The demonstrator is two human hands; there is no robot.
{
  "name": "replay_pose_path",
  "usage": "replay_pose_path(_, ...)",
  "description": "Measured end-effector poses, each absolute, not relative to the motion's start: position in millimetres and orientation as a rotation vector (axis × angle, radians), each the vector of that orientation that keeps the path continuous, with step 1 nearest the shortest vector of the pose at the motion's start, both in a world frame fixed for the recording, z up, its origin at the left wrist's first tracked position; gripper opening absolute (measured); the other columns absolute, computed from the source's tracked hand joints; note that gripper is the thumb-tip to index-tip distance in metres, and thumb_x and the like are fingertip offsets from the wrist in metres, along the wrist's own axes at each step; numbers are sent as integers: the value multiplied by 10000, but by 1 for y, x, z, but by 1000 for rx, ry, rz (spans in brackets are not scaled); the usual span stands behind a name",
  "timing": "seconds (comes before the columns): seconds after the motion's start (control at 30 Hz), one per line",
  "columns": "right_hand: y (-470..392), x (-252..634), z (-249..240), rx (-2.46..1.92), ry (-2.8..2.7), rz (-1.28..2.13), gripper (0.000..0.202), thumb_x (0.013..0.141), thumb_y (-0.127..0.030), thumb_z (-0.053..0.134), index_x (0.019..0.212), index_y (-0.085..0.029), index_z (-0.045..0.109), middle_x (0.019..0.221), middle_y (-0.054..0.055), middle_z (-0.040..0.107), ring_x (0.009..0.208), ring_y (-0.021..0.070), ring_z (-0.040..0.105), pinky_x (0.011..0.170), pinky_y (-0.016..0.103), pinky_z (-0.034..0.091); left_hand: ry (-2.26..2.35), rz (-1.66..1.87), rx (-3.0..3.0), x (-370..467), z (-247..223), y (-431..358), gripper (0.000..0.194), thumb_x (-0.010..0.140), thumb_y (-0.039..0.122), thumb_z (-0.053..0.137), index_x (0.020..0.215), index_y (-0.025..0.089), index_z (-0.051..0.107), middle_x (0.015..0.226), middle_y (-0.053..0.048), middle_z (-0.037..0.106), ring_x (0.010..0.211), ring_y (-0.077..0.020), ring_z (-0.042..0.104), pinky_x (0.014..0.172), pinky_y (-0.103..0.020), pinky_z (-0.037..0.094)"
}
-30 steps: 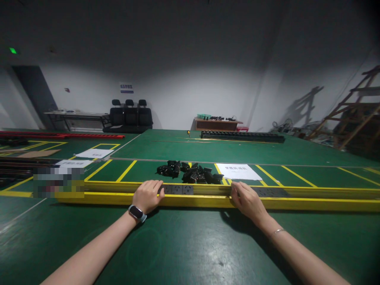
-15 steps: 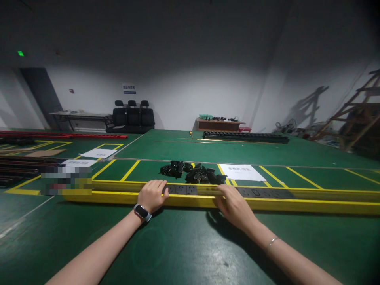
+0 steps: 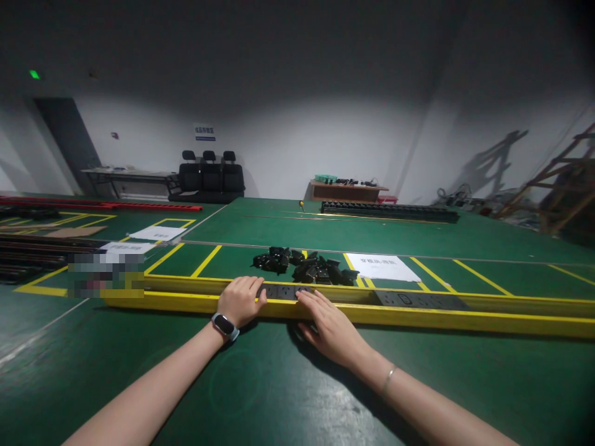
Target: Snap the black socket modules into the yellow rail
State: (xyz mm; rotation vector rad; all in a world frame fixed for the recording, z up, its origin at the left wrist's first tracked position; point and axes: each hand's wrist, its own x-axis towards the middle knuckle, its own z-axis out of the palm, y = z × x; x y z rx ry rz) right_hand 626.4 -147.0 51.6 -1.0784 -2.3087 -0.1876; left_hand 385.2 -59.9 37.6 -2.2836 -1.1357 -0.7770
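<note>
A long yellow channel [image 3: 186,301] lies across the table before me, with black socket modules [image 3: 284,291] set in its groove. My left hand [image 3: 240,302] is wrapped over the channel at the left end of these modules. My right hand [image 3: 328,322] reaches over the front edge, its fingers stretched out onto the right end of the same modules and its thumb lower, apart from them. Further right, another row of black socket modules [image 3: 418,300] sits in the groove. Behind the channel lies a loose pile of small black parts [image 3: 318,270].
A white paper sign [image 3: 383,267] lies behind the channel on the green table [image 3: 260,396], which has yellow tape lines. Dark long bars [image 3: 41,257] and red rails [image 3: 139,206] lie at the left. A black slotted strip [image 3: 390,212] lies further back.
My right hand has slid left along the channel, from bare groove to the socket modules by my left hand. My left hand stays at about the same place.
</note>
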Motion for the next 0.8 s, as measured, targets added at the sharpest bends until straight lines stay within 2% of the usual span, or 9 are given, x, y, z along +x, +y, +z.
replay_pose_path(0.37, -148, 632, 48, -1113, -2283, -209, 528, 839, -202, 502, 1342, -116, 368, 1287, 145, 529, 1213, 217, 483, 1075, 432, 373, -1132, -783, -2283, 385, 38, -60, 319, 871, 300, 418, 1027, 136, 644, 978, -96, 686, 871, -233, 615, 794, -389, 464)
replay_pose_path(0.47, -148, 628, 50, -1110, -2276, -207, 535, 834, -220, 517, 1336, -104, 371, 1293, 152, 522, 1225, 220, 469, 1092, 435, 347, -1127, -789, -2268, 385, 37, -60, 315, 871, 302, 418, 1017, 143, 647, 965, -96, 688, 863, -231, 617, 788, -381, 464)
replay_pose_path(0.6, -148, 623, 54, -1093, -2315, -168, 631, 824, -255, 537, 1391, -116, 296, 1368, 152, 452, 1281, 230, 405, 1110, 457, 308, -1127, -782, -2272, 385, 38, -60, 312, 871, 299, 420, 1022, 145, 646, 968, -93, 687, 865, -228, 617, 793, -381, 464)
replay_pose_path(0.8, -146, 625, 54, -1106, -2345, -171, 589, 845, -275, 524, 1371, -96, 326, 1340, 161, 482, 1270, 226, 422, 1116, 449, 302, -1138, -766, -2285, 385, 39, -60, 315, 871, 301, 420, 1022, 141, 646, 974, -90, 688, 865, -232, 615, 796, -388, 463)
